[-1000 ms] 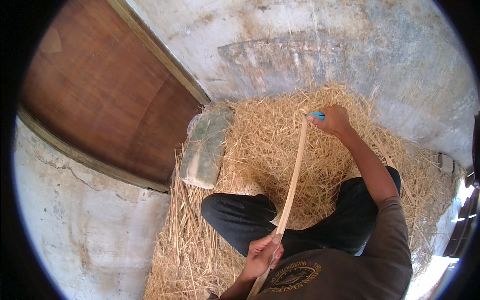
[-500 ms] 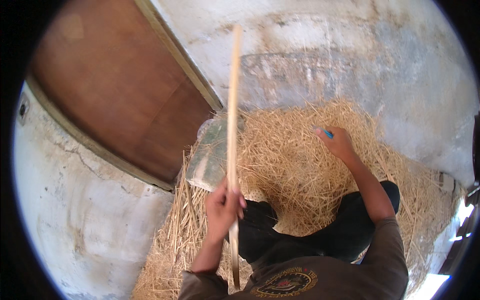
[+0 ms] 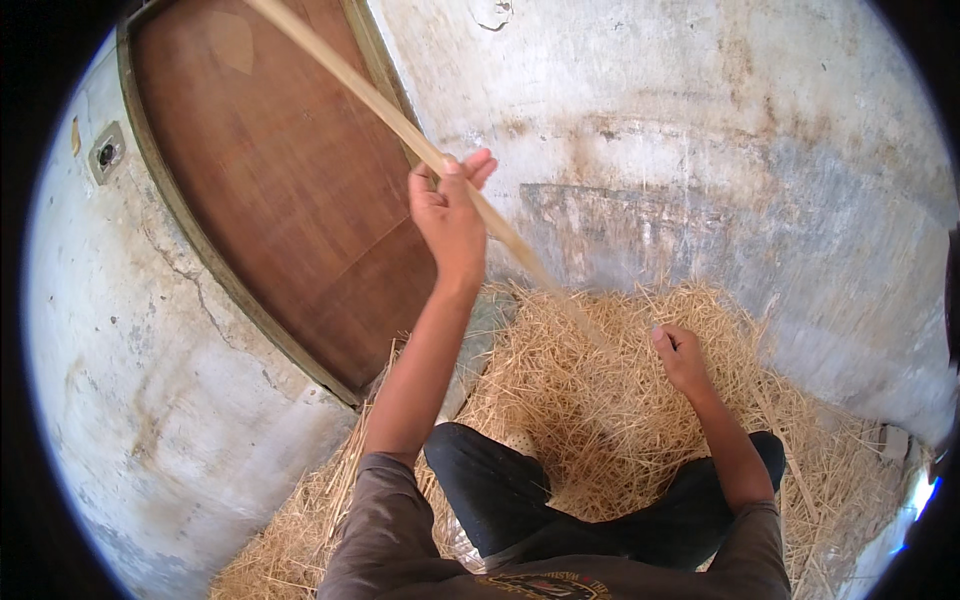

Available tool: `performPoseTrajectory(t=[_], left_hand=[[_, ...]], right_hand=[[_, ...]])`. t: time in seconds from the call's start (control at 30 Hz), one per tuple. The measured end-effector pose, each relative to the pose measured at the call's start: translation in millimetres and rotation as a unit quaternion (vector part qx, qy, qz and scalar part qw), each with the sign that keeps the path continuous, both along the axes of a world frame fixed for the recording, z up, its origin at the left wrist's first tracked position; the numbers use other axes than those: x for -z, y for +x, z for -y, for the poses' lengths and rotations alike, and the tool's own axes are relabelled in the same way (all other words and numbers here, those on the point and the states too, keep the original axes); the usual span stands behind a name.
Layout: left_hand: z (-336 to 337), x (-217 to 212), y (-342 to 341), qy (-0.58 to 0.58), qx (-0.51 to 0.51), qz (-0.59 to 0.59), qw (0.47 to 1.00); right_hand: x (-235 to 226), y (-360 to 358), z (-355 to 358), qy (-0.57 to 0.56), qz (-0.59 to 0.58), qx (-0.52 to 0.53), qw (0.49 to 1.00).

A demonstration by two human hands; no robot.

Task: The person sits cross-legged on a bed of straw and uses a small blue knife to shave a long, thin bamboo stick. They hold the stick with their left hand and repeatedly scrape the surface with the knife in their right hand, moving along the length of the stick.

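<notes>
My left hand [image 3: 452, 222], raised in front of the door, pinches a long pale bamboo strip [image 3: 365, 95] between thumb and fingers, with some fingertips stretched past it. The strip slants from the upper left down to the right, and its lower end blurs over the shavings. Lower and to the right, my right hand [image 3: 683, 362] is closed above the heap of straw-coloured shavings [image 3: 570, 375]. Whatever it grips is hidden by the fingers in this view.
A brown door [image 3: 290, 170] in a wooden frame stands at the left. Worn, stained walls [image 3: 650, 130] rise around the corner. A greenish slab [image 3: 480, 335] lies by the door's foot, partly behind my left arm. My bent legs [image 3: 490, 490] flank the heap.
My left hand has gone up and forward, tilting the strip from near upright to a leftward slant. The blue-handled thing seen in my right hand no longer shows. The view has shifted upward.
</notes>
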State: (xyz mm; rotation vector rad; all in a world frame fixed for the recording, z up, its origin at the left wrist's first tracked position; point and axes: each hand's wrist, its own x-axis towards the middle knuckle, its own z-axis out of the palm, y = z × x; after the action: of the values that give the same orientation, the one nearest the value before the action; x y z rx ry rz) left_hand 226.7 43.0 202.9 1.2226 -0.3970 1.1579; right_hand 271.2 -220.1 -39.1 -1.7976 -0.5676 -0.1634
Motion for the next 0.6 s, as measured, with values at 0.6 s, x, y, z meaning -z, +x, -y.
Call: performPoseTrajectory(t=[0.6], left_hand=[[88.7,186.4,-18.2,-0.009,0.252,-0.295,0.922]], right_hand=[[-7.2,14.5,-20.0,0.384,-0.285,0.059,0.876]])
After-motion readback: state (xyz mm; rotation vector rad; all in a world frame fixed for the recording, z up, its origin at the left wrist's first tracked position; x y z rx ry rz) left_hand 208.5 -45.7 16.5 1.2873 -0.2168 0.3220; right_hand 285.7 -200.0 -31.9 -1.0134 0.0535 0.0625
